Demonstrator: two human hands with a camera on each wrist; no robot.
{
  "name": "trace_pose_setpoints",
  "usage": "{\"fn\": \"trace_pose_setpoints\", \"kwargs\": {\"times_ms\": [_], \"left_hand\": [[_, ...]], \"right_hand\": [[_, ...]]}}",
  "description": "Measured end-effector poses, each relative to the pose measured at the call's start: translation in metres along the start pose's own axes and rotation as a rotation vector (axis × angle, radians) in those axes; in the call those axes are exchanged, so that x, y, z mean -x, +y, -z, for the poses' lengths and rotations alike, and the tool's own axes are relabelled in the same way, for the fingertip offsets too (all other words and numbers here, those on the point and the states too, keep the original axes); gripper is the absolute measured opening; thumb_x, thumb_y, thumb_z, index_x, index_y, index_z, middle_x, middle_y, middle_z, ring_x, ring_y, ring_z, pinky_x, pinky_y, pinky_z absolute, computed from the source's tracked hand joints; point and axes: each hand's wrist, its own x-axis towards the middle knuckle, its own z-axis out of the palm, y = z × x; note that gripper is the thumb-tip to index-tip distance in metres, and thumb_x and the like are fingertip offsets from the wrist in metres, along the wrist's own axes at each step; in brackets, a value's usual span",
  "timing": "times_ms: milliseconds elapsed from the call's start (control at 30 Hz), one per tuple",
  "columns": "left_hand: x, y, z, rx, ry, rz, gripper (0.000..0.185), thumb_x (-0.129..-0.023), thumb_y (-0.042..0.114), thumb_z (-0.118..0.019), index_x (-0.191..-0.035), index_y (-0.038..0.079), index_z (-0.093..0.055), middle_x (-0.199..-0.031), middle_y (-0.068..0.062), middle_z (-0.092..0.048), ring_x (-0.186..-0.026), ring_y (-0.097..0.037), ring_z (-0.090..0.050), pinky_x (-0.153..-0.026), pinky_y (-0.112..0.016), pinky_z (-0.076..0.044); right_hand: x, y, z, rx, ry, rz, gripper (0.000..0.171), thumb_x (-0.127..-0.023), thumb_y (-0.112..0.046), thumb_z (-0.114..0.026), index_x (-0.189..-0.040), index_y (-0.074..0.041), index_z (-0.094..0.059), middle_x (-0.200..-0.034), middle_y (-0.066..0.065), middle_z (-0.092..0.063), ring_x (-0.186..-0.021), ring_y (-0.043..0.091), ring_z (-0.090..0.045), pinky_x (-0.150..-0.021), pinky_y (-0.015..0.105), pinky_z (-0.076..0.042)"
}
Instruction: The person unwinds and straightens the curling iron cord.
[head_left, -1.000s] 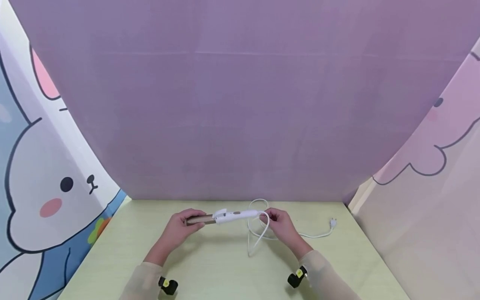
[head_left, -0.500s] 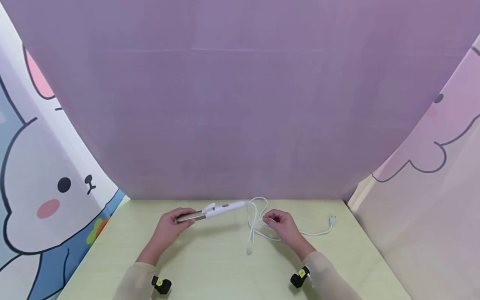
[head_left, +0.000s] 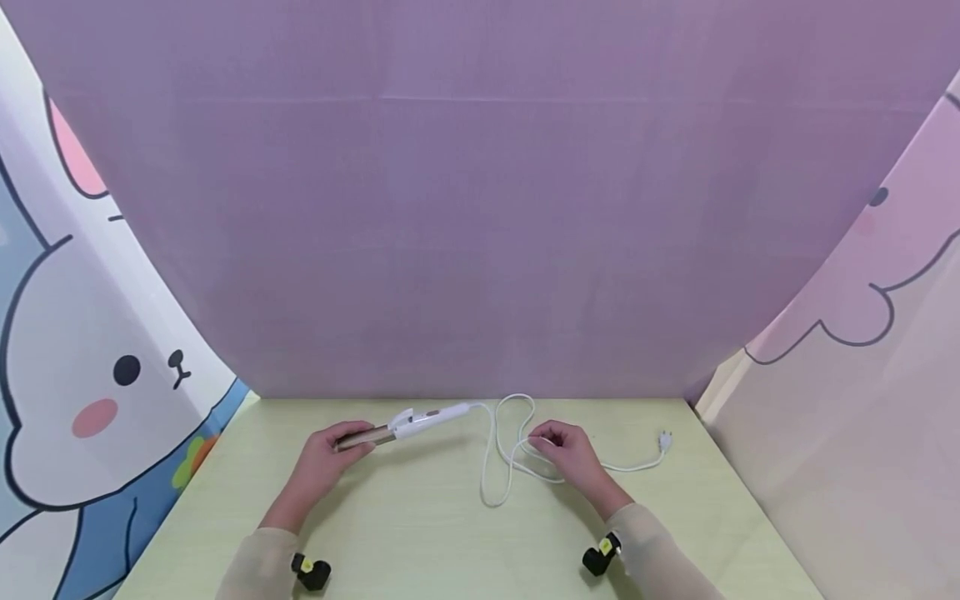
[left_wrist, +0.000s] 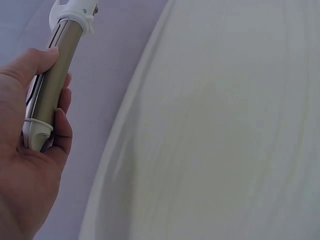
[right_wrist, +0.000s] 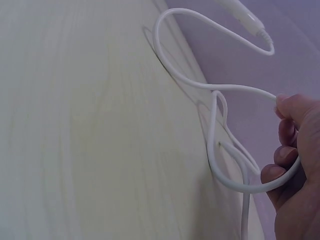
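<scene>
Fingers of the left hand curled round the gold barrel of a curling iron, thumb along its upper side; iron held above the pale green table, white handle end angled away toward the purple backdrop; fingers of the right hand curled on the white cord, pinching a loop of it; cord runs from the handle in slack bends over the table to a plug lying near the right edge; cartoon rabbit panel at left.
</scene>
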Motion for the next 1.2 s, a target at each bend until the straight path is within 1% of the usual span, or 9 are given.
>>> {"fn": "trace_pose_setpoints", "kwargs": {"times_ms": [200, 300, 433, 567, 700, 833, 900, 967, 1200], "left_hand": [[0.001, -0.008, 0.009, -0.025, -0.029, 0.037, 0.040, -0.098, 0.017, -0.088, -0.134, 0.005, -0.077, -0.132, -0.017, -0.076, -0.094, -0.014, -0.065, -0.075, -0.027, -0.056], [0.001, -0.011, 0.015, -0.063, -0.043, 0.053, 0.040, -0.098, 0.019, -0.088, -0.134, 0.006, -0.077, -0.132, -0.016, -0.076, -0.097, -0.017, -0.066, -0.078, -0.028, -0.056], [0.000, -0.019, 0.024, -0.142, -0.061, 0.046, 0.038, -0.099, 0.020, -0.087, -0.134, 0.008, -0.078, -0.132, -0.012, -0.077, -0.109, -0.020, -0.067, -0.088, -0.028, -0.055], [-0.001, -0.027, 0.032, -0.188, -0.071, 0.038, 0.036, -0.099, 0.019, -0.087, -0.133, 0.010, -0.079, -0.131, -0.009, -0.078, -0.116, -0.023, -0.067, -0.094, -0.028, -0.053], [0.000, -0.031, 0.036, -0.191, -0.072, 0.045, 0.034, -0.098, 0.018, -0.087, -0.131, 0.011, -0.080, -0.129, -0.008, -0.078, -0.118, -0.023, -0.068, -0.098, -0.029, -0.052], [0.003, -0.031, 0.038, -0.200, -0.084, 0.058, 0.033, -0.099, 0.016, -0.086, -0.130, 0.009, -0.079, -0.129, -0.010, -0.078, -0.122, -0.027, -0.068, -0.104, -0.037, -0.052], [0.004, -0.031, 0.039, -0.205, -0.096, 0.066, 0.033, -0.099, 0.016, -0.086, -0.131, 0.008, -0.079, -0.131, -0.011, -0.077, -0.125, -0.030, -0.068, -0.107, -0.042, -0.051], [0.004, -0.031, 0.040, -0.211, -0.099, 0.081, 0.033, -0.099, 0.016, -0.086, -0.130, 0.008, -0.079, -0.131, -0.011, -0.077, -0.125, -0.031, -0.067, -0.107, -0.044, -0.051], [0.002, -0.036, 0.044, -0.235, -0.096, 0.106, 0.031, -0.099, 0.016, -0.086, -0.129, 0.010, -0.080, -0.130, -0.009, -0.078, -0.125, -0.030, -0.067, -0.103, -0.033, -0.051]], "right_hand": [[0.000, 0.007, 0.000, -0.018, 0.021, -0.001, 0.005, -0.100, 0.000, -0.080, -0.102, 0.005, -0.079, -0.092, 0.025, -0.075, -0.078, 0.007, -0.061, -0.072, 0.020, -0.049], [-0.001, 0.010, 0.000, -0.032, 0.032, -0.017, 0.004, -0.100, 0.000, -0.080, -0.102, 0.004, -0.080, -0.094, 0.022, -0.077, -0.081, 0.008, -0.063, -0.075, 0.020, -0.050], [-0.003, 0.016, -0.001, -0.020, 0.050, -0.022, 0.005, -0.100, -0.003, -0.081, -0.100, 0.002, -0.080, -0.092, 0.015, -0.077, -0.084, 0.009, -0.065, -0.078, 0.021, -0.052], [-0.004, 0.023, -0.001, 0.032, 0.085, -0.035, 0.008, -0.099, -0.006, -0.083, -0.099, 0.001, -0.081, -0.090, 0.007, -0.077, -0.083, 0.010, -0.065, -0.076, 0.022, -0.053], [-0.005, 0.027, 0.001, 0.090, 0.108, -0.038, 0.006, -0.098, -0.008, -0.084, -0.099, -0.002, -0.082, -0.091, 0.001, -0.075, -0.084, 0.009, -0.065, -0.076, 0.022, -0.053], [-0.005, 0.027, 0.004, 0.150, 0.111, -0.032, 0.005, -0.096, -0.006, -0.086, -0.101, -0.005, -0.084, -0.090, 0.000, -0.072, -0.085, 0.012, -0.062, -0.077, 0.023, -0.051], [-0.004, 0.026, 0.005, 0.172, 0.103, -0.023, 0.006, -0.096, -0.007, -0.087, -0.102, -0.005, -0.085, -0.089, 0.000, -0.069, -0.084, 0.012, -0.060, -0.076, 0.023, -0.049], [-0.004, 0.025, 0.006, 0.193, 0.093, -0.015, 0.006, -0.097, -0.007, -0.086, -0.102, -0.004, -0.085, -0.087, 0.000, -0.067, -0.083, 0.012, -0.058, -0.075, 0.023, -0.047], [-0.005, 0.029, 0.010, 0.198, 0.078, -0.006, 0.007, -0.097, -0.004, -0.085, -0.104, -0.004, -0.086, -0.090, 0.000, -0.068, -0.084, 0.012, -0.058, -0.077, 0.022, -0.047]]}}
